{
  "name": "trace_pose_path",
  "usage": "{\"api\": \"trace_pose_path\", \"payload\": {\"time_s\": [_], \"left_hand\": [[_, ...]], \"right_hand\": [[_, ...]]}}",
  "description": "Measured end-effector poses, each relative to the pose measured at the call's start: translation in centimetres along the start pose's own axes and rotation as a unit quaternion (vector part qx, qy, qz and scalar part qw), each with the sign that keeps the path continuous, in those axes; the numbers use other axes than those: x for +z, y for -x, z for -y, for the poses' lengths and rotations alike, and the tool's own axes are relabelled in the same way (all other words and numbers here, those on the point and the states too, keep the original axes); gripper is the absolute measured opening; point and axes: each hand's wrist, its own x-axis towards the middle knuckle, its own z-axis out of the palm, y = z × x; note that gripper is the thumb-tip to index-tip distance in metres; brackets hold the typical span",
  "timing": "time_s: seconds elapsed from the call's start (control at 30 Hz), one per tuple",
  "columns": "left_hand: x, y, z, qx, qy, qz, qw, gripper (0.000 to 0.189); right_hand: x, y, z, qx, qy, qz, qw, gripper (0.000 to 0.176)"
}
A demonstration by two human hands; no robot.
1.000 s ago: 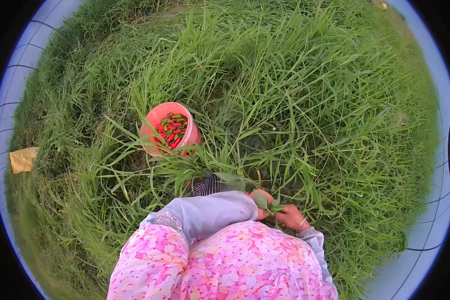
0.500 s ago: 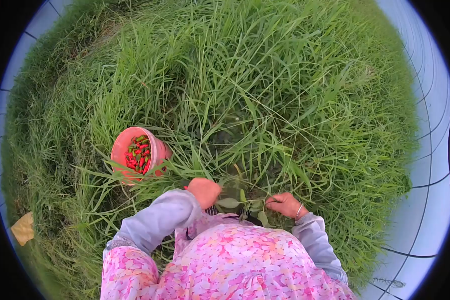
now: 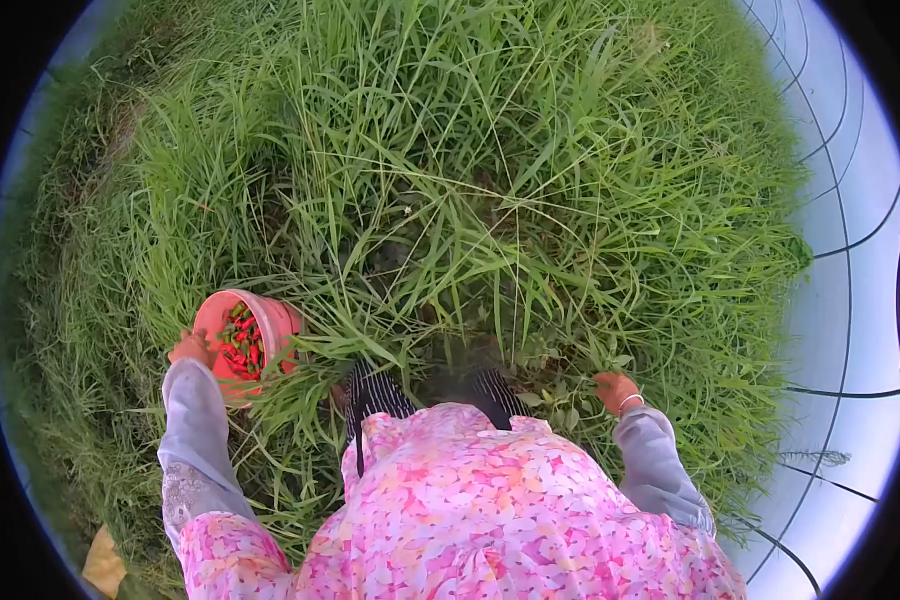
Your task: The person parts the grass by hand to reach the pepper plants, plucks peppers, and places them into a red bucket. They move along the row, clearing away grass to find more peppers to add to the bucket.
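At the left, a pink-red bucket [image 3: 288, 325] leans in the grass, with red and green chili peppers [image 3: 242, 342] inside. My left hand [image 3: 192, 348] is at the bucket's near-left rim, its fingers curled over the edge. Over on the right, my right hand [image 3: 618, 391] is closed beside a leafy plant [image 3: 562, 408] low in the grass. Whatever its fingers hold, if anything, is too small to make out.
Tall grass [image 3: 450, 130] surrounds me on all sides. A pale plastic sheet wall [image 3: 840, 330] with dark lines curves along the right. A yellowish-brown scrap [image 3: 103, 562] lies at the lower left. My legs in striped trousers [image 3: 375, 395] stand in the grass.
My left hand has gone from in front of my body out left to the bucket's rim. My right hand has shifted slightly right and up. The view has tilted and moved.
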Motion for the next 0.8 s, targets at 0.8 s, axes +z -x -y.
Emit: {"api": "trace_pose_path", "payload": {"time_s": [0.8], "left_hand": [[4.1, 9.1, -30.1, 0.347, 0.194, 0.131, 0.908, 0.034]], "right_hand": [[-3.5, -12.8, 32.4, -0.408, 0.082, 0.024, 0.909, 0.051]]}}
